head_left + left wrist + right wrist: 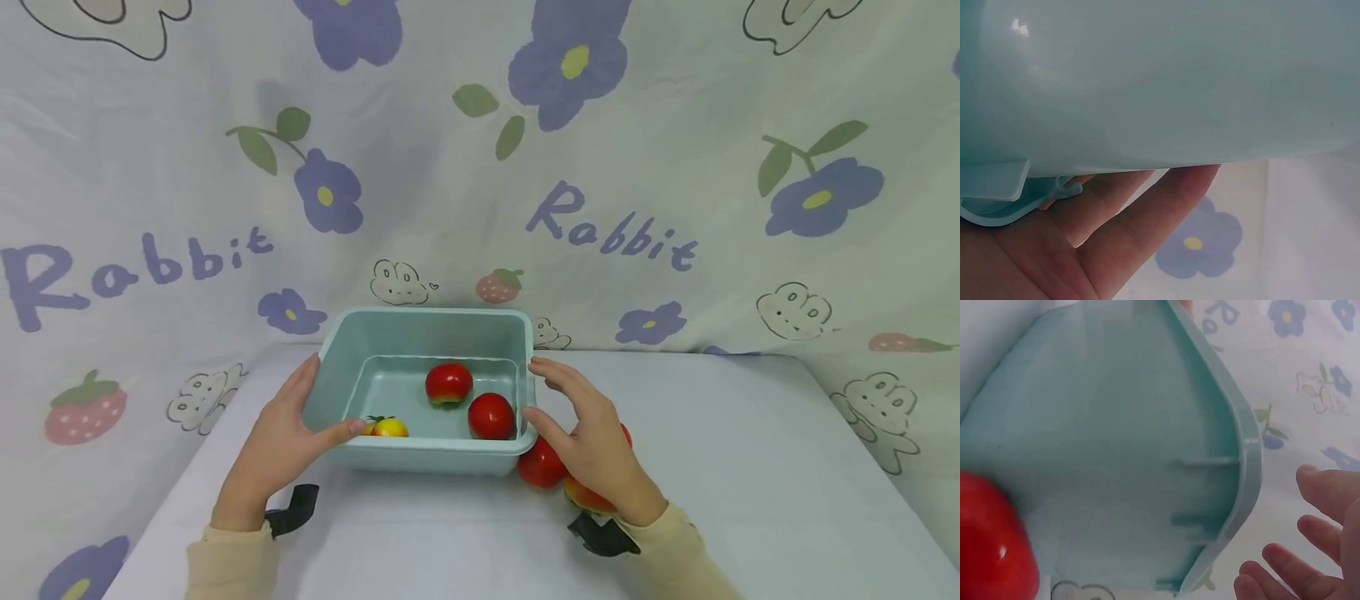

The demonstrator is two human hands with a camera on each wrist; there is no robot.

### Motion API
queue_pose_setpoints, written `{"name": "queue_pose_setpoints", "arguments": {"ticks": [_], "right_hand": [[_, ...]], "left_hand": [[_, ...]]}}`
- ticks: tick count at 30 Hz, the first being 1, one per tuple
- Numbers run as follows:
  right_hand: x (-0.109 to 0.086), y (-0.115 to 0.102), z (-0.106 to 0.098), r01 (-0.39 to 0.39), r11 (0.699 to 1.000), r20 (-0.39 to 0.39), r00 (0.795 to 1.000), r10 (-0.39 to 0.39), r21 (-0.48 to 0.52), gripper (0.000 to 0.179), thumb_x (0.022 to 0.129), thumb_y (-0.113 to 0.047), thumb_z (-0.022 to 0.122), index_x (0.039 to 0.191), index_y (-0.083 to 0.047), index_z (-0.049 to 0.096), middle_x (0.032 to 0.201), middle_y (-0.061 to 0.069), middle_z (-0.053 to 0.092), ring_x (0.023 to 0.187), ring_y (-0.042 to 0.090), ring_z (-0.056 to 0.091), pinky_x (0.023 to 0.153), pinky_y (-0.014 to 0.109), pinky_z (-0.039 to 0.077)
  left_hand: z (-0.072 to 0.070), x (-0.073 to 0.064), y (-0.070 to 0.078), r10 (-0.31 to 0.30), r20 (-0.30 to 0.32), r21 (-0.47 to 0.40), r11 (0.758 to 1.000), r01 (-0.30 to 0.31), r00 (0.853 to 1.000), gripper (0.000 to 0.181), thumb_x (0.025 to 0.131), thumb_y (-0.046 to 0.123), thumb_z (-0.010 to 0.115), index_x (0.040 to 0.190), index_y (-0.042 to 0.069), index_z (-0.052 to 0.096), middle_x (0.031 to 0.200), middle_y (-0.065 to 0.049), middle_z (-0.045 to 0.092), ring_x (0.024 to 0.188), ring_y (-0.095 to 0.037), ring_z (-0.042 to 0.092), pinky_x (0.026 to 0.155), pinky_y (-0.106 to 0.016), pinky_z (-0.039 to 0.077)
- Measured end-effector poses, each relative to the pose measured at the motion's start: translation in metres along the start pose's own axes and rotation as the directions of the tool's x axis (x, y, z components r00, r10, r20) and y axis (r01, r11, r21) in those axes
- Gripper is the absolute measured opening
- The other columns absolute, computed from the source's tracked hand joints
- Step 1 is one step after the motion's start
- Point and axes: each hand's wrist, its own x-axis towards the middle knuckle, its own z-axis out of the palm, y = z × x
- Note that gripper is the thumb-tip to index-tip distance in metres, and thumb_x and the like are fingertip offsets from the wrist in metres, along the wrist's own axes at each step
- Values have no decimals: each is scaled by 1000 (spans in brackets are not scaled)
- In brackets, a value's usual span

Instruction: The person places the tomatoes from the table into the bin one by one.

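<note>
A pale blue-green plastic bin stands tilted toward me on the table. My left hand holds its left side, thumb over the front rim; in the left wrist view the fingers lie against the outer wall. At the right side, my right hand is spread; the right wrist view shows its fingertips apart from the rim. Inside the bin lie a red round fruit with a pale green underside, a plain red round fruit and small yellow fruit with green tops, partly hidden by the front rim.
Outside the bin, by its front right corner, sit a red round fruit and a red-yellow fruit, partly behind my right hand. Another bit of red shows beyond that hand. A patterned cloth hangs behind the white table.
</note>
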Motion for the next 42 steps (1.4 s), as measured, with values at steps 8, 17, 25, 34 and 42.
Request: {"name": "queue_pose_setpoints", "arguments": {"ticks": [8,17,25,34,42], "right_hand": [[-12,15,-13,-77,995,-10,997,77,-64,56,82,-24,71,133,-22,49,134,-7,48,114,14,53,88,35,50],[-31,34,-27,-122,987,-35,992,119,-101,54,82,-20,71,132,-23,50,133,-5,50,111,15,55,86,36,51],[-49,50,-34,-130,989,-59,990,127,-66,52,83,-20,71,131,-20,51,132,-1,51,114,15,52,92,19,44],[-63,65,-39,-198,976,-48,980,194,-95,57,81,-24,73,132,-24,48,133,-5,49,119,11,47,91,26,47],[-73,76,-40,-234,964,1,972,236,-128,61,79,-28,74,133,-19,48,134,1,49,121,17,46,87,46,49]], "left_hand": [[2,-1,-1,-4,-10,5,1000,4,1000,106,75,51,71,150,11,8,154,-11,13,137,-38,18,97,-67,25],[3,-1,-2,4,-22,9,1000,-3,1000,106,75,51,71,150,12,7,154,-10,13,136,-37,19,97,-67,27],[2,-2,-2,6,-4,4,1000,-6,1000,105,76,51,70,149,10,7,154,-10,11,138,-35,15,100,-64,24],[2,-3,-1,15,-4,2,1000,-15,1000,105,76,51,70,149,9,8,154,-12,12,139,-34,15,102,-63,23],[2,-2,-2,16,-14,0,1000,-16,1000,104,76,51,71,149,9,9,154,-11,14,138,-35,17,100,-64,24]]}}
